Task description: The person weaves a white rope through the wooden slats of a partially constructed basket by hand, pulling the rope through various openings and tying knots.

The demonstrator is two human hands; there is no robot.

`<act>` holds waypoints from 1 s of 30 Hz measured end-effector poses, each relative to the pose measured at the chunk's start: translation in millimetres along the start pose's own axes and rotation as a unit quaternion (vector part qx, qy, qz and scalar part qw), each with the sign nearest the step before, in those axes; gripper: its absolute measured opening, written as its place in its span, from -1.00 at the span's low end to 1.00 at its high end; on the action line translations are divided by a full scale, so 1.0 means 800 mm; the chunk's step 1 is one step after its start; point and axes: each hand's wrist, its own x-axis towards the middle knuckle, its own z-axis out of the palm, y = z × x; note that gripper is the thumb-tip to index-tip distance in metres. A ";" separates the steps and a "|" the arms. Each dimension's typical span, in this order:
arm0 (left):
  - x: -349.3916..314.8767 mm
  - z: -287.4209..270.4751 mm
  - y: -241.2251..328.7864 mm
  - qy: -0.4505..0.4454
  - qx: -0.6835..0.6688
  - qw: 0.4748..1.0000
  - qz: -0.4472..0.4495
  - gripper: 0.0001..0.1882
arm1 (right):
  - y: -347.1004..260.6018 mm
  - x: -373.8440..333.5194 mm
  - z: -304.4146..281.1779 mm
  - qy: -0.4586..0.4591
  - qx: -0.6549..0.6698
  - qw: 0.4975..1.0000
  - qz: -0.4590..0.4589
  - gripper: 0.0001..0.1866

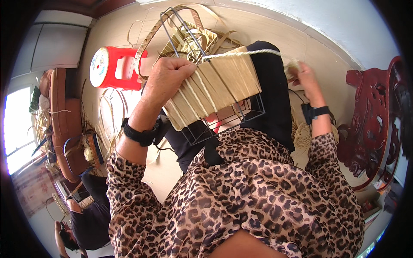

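The wire frame (251, 115), partly wrapped in flat tan strips (238, 75), lies tilted across the person's thighs. The strips hide some of its wires, and the left forearm covers part of its left side. White cord (262, 51) crosses the upper edge and runs right; its far end is lost in blur. The left hand (170, 77) grasps the frame's upper-left edge, thumb on top, its other fingertips mostly out of sight. The right hand (306, 77) is raised beyond the right thigh, near a blurred pale bundle (293, 71); whether its fingers grip that, I cannot tell.

Bare floor opens between the right hand and the wall (344, 26). On the left, 1 red stool (124, 82) stands near the left forearm, and loose strips crowd the frame's far end.

The pale floor (320, 50) bears 1 cord coil (302, 136) by the right thigh. Farther right is carved dark-red furniture (372, 116); at lower left, 1 co-worker (88, 221) is partly cut off.
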 end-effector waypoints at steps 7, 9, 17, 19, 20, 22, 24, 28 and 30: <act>0.003 0.006 0.005 0.033 0.030 0.999 0.019 -0.75 | -0.166 -0.024 -0.017 0.055 0.136 0.926 -0.347 -0.67; 0.000 0.013 -0.006 0.035 0.038 0.999 0.010 -0.75 | -0.177 -0.028 0.021 0.033 0.144 0.906 -0.397 -0.70; -0.007 0.006 0.006 -0.005 0.061 0.998 0.010 -0.78 | -0.231 -0.062 0.185 -0.185 -0.031 0.847 -0.498 -0.85; -0.007 0.007 0.006 -0.004 0.069 0.998 0.008 -0.78 | -0.212 -0.037 0.202 -0.220 -0.113 0.776 -0.581 -0.83; -0.008 0.007 0.008 -0.003 0.066 0.998 0.008 -0.78 | -0.200 -0.028 0.210 -0.246 -0.185 0.757 -0.576 -0.84; -0.012 0.007 0.013 0.006 0.103 0.995 0.011 -0.77 | -0.184 -0.019 0.220 -0.234 -0.164 0.716 -0.636 -0.85; -0.012 0.009 0.011 0.017 0.091 0.996 0.012 -0.77 | -0.184 -0.015 0.209 -0.212 -0.313 0.659 -0.650 -0.85; -0.005 0.011 0.003 0.017 0.066 0.998 -0.004 -0.76 | -0.200 -0.028 0.208 -0.288 -0.410 0.627 -0.597 -0.82; -0.005 0.010 0.004 0.024 0.092 0.995 0.020 -0.75 | -0.205 -0.035 0.211 -0.285 -0.430 0.629 -0.582 -0.76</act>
